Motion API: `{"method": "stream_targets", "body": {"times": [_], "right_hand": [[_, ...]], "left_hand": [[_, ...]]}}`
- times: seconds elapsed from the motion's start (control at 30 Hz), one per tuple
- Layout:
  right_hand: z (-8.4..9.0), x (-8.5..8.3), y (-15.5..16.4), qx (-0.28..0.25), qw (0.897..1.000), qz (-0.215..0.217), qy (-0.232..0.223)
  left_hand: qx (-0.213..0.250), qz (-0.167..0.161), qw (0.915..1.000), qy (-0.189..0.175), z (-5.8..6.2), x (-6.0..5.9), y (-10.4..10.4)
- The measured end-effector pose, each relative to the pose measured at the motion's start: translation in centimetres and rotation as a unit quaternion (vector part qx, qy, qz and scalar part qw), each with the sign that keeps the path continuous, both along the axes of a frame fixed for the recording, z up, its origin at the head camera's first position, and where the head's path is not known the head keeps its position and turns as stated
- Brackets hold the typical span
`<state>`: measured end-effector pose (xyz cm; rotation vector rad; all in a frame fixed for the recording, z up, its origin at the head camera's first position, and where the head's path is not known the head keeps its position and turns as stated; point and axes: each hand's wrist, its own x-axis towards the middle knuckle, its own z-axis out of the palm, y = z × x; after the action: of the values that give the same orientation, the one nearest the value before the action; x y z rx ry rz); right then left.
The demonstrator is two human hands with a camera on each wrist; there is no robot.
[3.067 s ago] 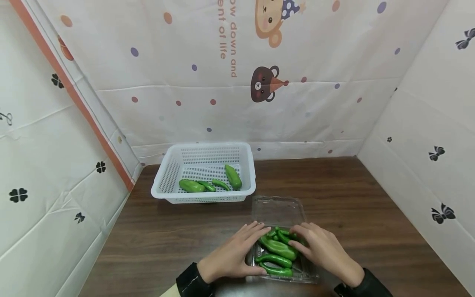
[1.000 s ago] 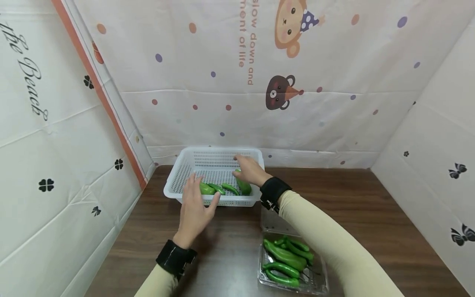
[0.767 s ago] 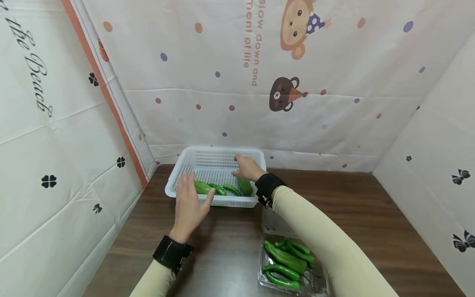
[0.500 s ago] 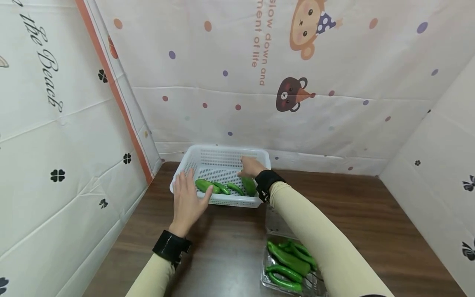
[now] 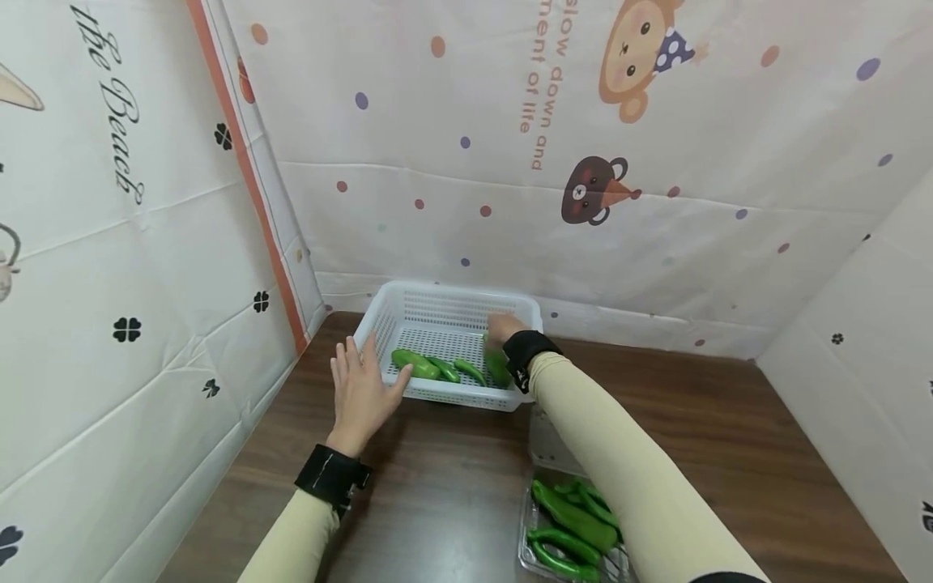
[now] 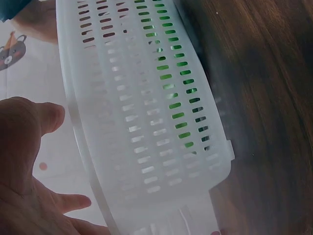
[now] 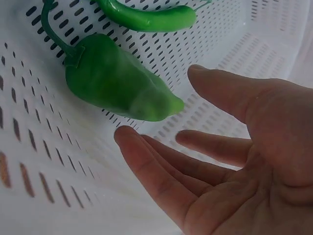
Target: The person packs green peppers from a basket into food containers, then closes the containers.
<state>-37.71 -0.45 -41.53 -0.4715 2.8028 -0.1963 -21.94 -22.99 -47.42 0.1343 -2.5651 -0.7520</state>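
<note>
A white perforated basket (image 5: 461, 395) holds several green peppers. Inside its right end, my right hand (image 5: 505, 329) reaches down with fingers and thumb spread around the tip of a thick green pepper (image 7: 117, 81); the right wrist view shows a gap between them. My left hand (image 5: 362, 402) is at the basket's front left corner, fingers spread and thumb apart. Whether it touches the rim is hard to tell. Left in the basket lie another thick pepper (image 5: 415, 363) and two thin ones, a shorter chili (image 5: 444, 370) and a curved chili (image 5: 470, 372).
A clear plastic box (image 5: 526, 549) with several green peppers (image 5: 574, 518) stands on the brown wooden table (image 5: 430, 494), partly under my right forearm. Its lid (image 5: 548, 444) lies folded back toward the basket. A patterned white cloth (image 5: 408, 235) walls the table's back and sides.
Both hands have left the clear box and moved to the basket, the right going down into it, the left to its front left corner. The head view has shifted.
</note>
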Motion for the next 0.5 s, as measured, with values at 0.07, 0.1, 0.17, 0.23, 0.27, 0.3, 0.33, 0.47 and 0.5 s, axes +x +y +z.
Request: {"method": "stream_targets", "body": {"times": [0.07,0.1,0.17,0.23,0.27,0.3,0.33,0.47,0.5], "right_hand": [[-0.5,-0.3,-0.1,0.006,1.0,-0.012,-0.004],[-0.7,-0.3,-0.2,0.009,1.0,-0.017,-0.007],[-1.0,-0.2,-0.4,0.011,1.0,-0.027,-0.011],[-1.2,-0.3,-0.6,0.02,0.999,-0.029,-0.017],[-1.4,-0.3,-0.7,0.028,0.999,-0.027,-0.016],[-1.5,-0.4,-0.8,0.035,0.999,-0.025,-0.017],[-1.6,-0.5,-0.9,0.038,0.999,-0.024,-0.016],[-2.1,-0.9,-1.0,0.036,0.999,-0.025,-0.014],[-2.2,-1.0,-1.0,0.034,0.999,-0.026,-0.016]], "left_hand": [[-0.001,-0.001,0.9999,-0.012,-0.1,-0.1,-0.1],[-0.003,-0.001,0.9999,-0.016,-0.2,-0.1,-0.1],[-0.005,-0.002,0.9998,-0.021,-0.3,-0.2,-0.2],[-0.006,-0.001,0.9998,-0.019,-0.4,-0.2,-0.3],[-0.007,-0.002,0.9998,-0.018,-0.5,-0.2,-0.4],[-0.006,-0.003,0.9998,-0.017,-0.5,-0.2,-0.4],[-0.005,-0.003,0.9998,-0.018,-0.5,-0.3,-0.5],[0.0,-0.005,0.9997,-0.025,-0.6,-0.3,-0.5],[0.0,-0.005,0.9997,-0.026,-0.6,-0.3,-0.6]]}}
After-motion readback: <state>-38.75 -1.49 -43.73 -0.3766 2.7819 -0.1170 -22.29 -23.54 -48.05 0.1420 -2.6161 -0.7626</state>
